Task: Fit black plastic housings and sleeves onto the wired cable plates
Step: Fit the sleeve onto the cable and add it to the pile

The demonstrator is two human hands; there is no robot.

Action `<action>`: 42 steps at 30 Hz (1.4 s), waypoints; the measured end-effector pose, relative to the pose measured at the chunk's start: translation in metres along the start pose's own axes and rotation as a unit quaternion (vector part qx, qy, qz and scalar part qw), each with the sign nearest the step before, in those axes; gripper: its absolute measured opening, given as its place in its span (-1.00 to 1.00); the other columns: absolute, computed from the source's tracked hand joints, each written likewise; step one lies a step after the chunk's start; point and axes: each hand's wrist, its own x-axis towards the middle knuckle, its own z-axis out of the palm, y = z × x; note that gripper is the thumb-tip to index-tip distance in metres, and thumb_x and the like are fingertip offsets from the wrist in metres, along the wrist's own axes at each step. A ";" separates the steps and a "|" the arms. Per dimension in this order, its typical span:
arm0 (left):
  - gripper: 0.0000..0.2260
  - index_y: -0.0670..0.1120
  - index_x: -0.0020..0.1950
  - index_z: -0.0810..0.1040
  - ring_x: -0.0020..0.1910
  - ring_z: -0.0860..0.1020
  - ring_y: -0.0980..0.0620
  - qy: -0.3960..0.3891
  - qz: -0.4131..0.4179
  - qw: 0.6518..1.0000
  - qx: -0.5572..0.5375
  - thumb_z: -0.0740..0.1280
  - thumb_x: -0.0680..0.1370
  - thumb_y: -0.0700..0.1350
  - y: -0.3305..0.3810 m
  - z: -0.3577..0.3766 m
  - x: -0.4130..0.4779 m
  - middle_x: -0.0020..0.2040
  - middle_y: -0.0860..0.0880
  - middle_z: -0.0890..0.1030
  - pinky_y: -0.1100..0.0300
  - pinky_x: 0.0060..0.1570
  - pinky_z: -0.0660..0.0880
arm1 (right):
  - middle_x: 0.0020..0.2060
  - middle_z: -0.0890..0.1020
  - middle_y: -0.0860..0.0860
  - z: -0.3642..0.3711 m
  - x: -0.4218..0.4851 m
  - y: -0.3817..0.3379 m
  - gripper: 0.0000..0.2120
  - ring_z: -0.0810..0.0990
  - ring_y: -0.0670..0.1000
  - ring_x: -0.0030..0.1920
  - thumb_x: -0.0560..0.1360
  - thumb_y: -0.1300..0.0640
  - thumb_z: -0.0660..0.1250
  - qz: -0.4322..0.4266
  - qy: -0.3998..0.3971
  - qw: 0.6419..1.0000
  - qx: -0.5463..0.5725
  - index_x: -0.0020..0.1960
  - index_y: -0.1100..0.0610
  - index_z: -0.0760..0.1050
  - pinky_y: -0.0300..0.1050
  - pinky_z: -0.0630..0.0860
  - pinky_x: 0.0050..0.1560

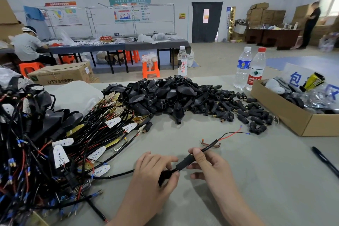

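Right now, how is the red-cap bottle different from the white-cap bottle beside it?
The red-cap bottle wears a red label; the white-cap bottle wears a blue one. The red-cap bottle stands closer to the cardboard box than the white-cap bottle. Both are clear, upright and capped.

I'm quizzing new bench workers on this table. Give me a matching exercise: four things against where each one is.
Things: 1 pen; 2 pile of housings; 3 tangle of cables; 4 sleeve.
Places: A in the right hand; B left side of the table; C middle, far side; D near the right edge.
Pairs: 1-D, 2-C, 3-B, 4-A.
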 end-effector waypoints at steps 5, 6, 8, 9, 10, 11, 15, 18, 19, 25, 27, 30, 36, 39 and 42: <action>-0.80 0.03 0.00 0.62 -0.10 0.51 0.22 0.008 0.016 1.000 0.000 0.30 0.49 0.08 0.001 0.002 0.002 -0.14 0.23 0.56 0.06 0.28 0.31 | -0.18 0.73 0.11 0.002 -0.002 -0.002 -0.79 0.69 0.02 -0.26 0.56 0.08 0.33 0.015 0.002 1.000 0.007 -0.06 0.19 0.67 -0.20 0.56 -0.38; -0.81 0.03 -0.01 0.62 -0.11 0.50 0.23 0.014 0.015 1.000 -0.001 0.29 0.49 0.07 0.001 0.002 0.002 -0.15 0.24 0.56 0.07 0.26 0.32 | -0.18 0.73 0.10 0.002 -0.002 -0.002 -0.78 0.70 0.02 -0.26 0.56 0.07 0.33 0.016 0.003 1.000 0.003 -0.07 0.19 0.67 -0.20 0.56 -0.37; -0.81 0.03 -0.03 0.63 -0.11 0.49 0.25 0.022 0.012 1.000 0.001 0.28 0.50 0.07 0.001 0.003 0.001 -0.16 0.24 0.58 0.16 0.18 0.36 | -0.17 0.74 0.08 0.001 -0.001 -0.001 -0.77 0.71 0.02 -0.25 0.57 0.05 0.33 0.015 0.009 1.000 -0.011 -0.08 0.18 0.68 -0.20 0.56 -0.37; -0.81 0.04 -0.03 0.63 -0.11 0.48 0.25 0.024 0.011 1.000 0.005 0.28 0.49 0.07 0.001 0.003 0.001 -0.18 0.23 0.58 0.22 0.12 0.37 | -0.17 0.74 0.07 0.001 -0.001 -0.001 -0.76 0.71 0.02 -0.23 0.57 0.04 0.33 0.013 0.013 1.000 -0.020 -0.08 0.18 0.68 -0.21 0.55 -0.36; -0.82 0.05 -0.03 0.63 -0.12 0.47 0.25 0.023 0.010 1.000 0.010 0.28 0.49 0.07 0.001 0.003 0.002 -0.18 0.23 0.58 0.26 0.07 0.36 | -0.17 0.74 0.05 0.001 0.000 -0.001 -0.76 0.71 0.01 -0.22 0.56 0.03 0.33 0.009 0.017 0.999 -0.030 -0.08 0.17 0.68 -0.22 0.54 -0.36; -0.82 0.06 -0.03 0.62 -0.13 0.48 0.25 0.019 0.011 1.000 0.014 0.28 0.49 0.07 0.001 0.003 0.002 -0.18 0.23 0.58 0.28 0.03 0.36 | -0.17 0.74 0.04 0.001 0.000 0.000 -0.76 0.71 0.01 -0.21 0.56 0.03 0.33 0.006 0.021 0.999 -0.037 -0.08 0.17 0.68 -0.22 0.55 -0.35; -0.83 0.09 -0.02 0.61 -0.11 0.49 0.24 -0.004 0.007 1.000 0.026 0.26 0.52 0.08 -0.003 0.003 0.001 -0.14 0.26 0.58 0.28 0.00 0.34 | -0.24 0.73 0.02 -0.002 0.004 0.000 -0.78 0.71 -0.02 -0.21 0.56 0.04 0.34 -0.008 0.046 0.998 -0.048 -0.12 0.15 0.68 -0.21 0.56 -0.34; -0.83 0.10 0.00 0.58 -0.10 0.47 0.24 -0.022 -0.009 0.999 0.021 0.23 0.54 0.09 -0.004 0.003 0.000 -0.13 0.28 0.55 0.23 -0.01 0.35 | -0.29 0.72 0.03 -0.008 0.008 0.001 -0.77 0.72 -0.01 -0.22 0.58 0.04 0.32 -0.016 0.077 0.996 -0.051 -0.13 0.13 0.67 -0.19 0.57 -0.34; -0.84 0.10 0.01 0.57 -0.09 0.46 0.24 -0.027 -0.012 0.999 0.021 0.23 0.54 0.09 -0.005 0.003 0.000 -0.12 0.29 0.53 0.24 -0.02 0.34 | -0.30 0.72 0.03 -0.010 0.010 -0.001 -0.76 0.72 -0.01 -0.23 0.59 0.03 0.30 -0.016 0.094 0.995 -0.041 -0.12 0.13 0.66 -0.19 0.57 -0.35; -0.91 0.13 0.05 0.54 -0.07 0.44 0.26 -0.046 -0.031 0.998 0.013 0.29 0.58 0.05 -0.014 -0.003 -0.003 -0.11 0.32 0.49 0.32 -0.01 0.34 | -0.24 0.63 0.03 -0.042 0.019 -0.014 -0.75 0.68 -0.07 -0.36 0.62 -0.02 0.25 -0.013 0.218 0.971 0.093 -0.08 0.11 0.59 -0.27 0.55 -0.44; -0.84 0.11 0.03 0.55 -0.09 0.45 0.25 -0.049 -0.024 0.998 0.015 0.23 0.56 0.10 -0.012 -0.004 -0.003 -0.12 0.31 0.49 0.29 -0.03 0.35 | -0.21 0.61 0.06 -0.046 0.019 -0.015 -0.75 0.68 -0.07 -0.35 0.62 -0.03 0.25 -0.006 0.215 0.969 0.123 -0.06 0.10 0.58 -0.28 0.57 -0.42; -0.82 0.08 0.02 0.56 -0.10 0.46 0.22 -0.042 -0.031 0.999 0.009 0.22 0.55 0.10 -0.011 -0.003 -0.002 -0.13 0.28 0.51 0.27 -0.04 0.37 | -0.22 0.66 0.07 -0.034 0.015 -0.007 -0.79 0.69 -0.01 -0.31 0.58 0.00 0.31 0.021 0.133 0.981 0.137 -0.01 0.14 0.60 -0.22 0.60 -0.37; -0.79 0.06 0.03 0.57 -0.09 0.47 0.21 -0.037 -0.040 0.999 0.001 0.22 0.54 0.10 -0.012 -0.002 -0.003 -0.11 0.24 0.55 0.26 -0.04 0.38 | -0.28 0.70 0.04 0.003 0.005 0.011 -0.93 0.68 -0.02 -0.27 0.52 0.28 0.39 0.037 -0.005 0.999 0.026 0.00 0.20 0.60 -0.19 0.58 -0.36; -0.81 0.08 0.06 0.56 -0.07 0.48 0.20 -0.047 -0.035 0.998 0.004 0.25 0.54 0.10 -0.013 -0.002 -0.003 -0.09 0.28 0.52 0.23 -0.01 0.39 | -0.31 0.70 0.02 0.001 0.007 0.007 -0.96 0.69 -0.03 -0.29 0.54 0.30 0.36 0.024 0.024 0.999 0.035 -0.02 0.22 0.56 -0.21 0.57 -0.40; -0.83 0.08 0.09 0.55 -0.04 0.51 0.16 -0.064 -0.020 0.997 0.032 0.37 0.51 0.05 -0.014 -0.001 -0.004 -0.07 0.27 0.53 0.19 0.01 0.41 | -0.31 0.70 0.04 0.000 0.006 0.005 -0.97 0.70 0.00 -0.30 0.57 0.30 0.32 0.013 0.034 0.999 0.034 0.00 0.23 0.53 -0.22 0.56 -0.41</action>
